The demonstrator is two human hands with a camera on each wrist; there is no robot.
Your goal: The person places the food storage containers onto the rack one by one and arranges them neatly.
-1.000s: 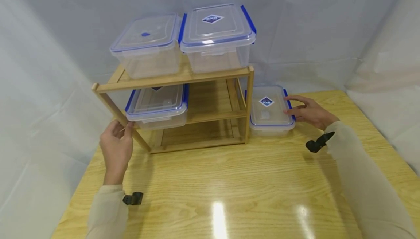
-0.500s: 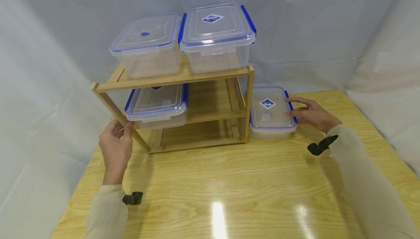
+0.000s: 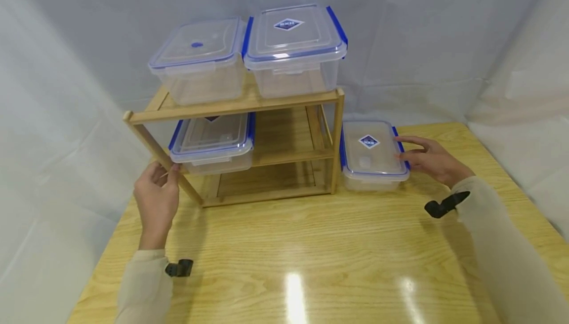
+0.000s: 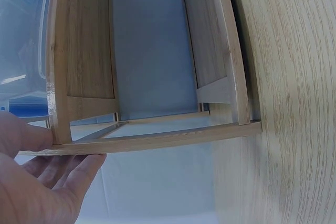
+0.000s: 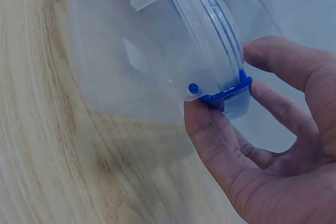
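Note:
A clear food storage container (image 3: 373, 153) with blue side clips and a diamond label sits to the right of a wooden shelf rack (image 3: 266, 158). My right hand (image 3: 433, 161) grips its right edge, with fingers at the lid rim and under the blue clip (image 5: 231, 95) in the right wrist view. My left hand (image 3: 157, 193) holds the rack's front left post. In the left wrist view, the thumb of that left hand (image 4: 44, 192) lies on one side of the wooden post (image 4: 168, 139) and the fingers lie on the other.
Two larger lidded containers, one at left (image 3: 200, 62) and one at right (image 3: 295, 52), stand on the rack's top tier. Another container (image 3: 213, 143) sits on the middle tier at left. White cloth (image 3: 422, 42) hangs behind the wood-grain table (image 3: 311, 250).
The container beside the rack has slid a little to the right and towards me with my right hand, widening its distance from the post. My left hand stays on the rack.

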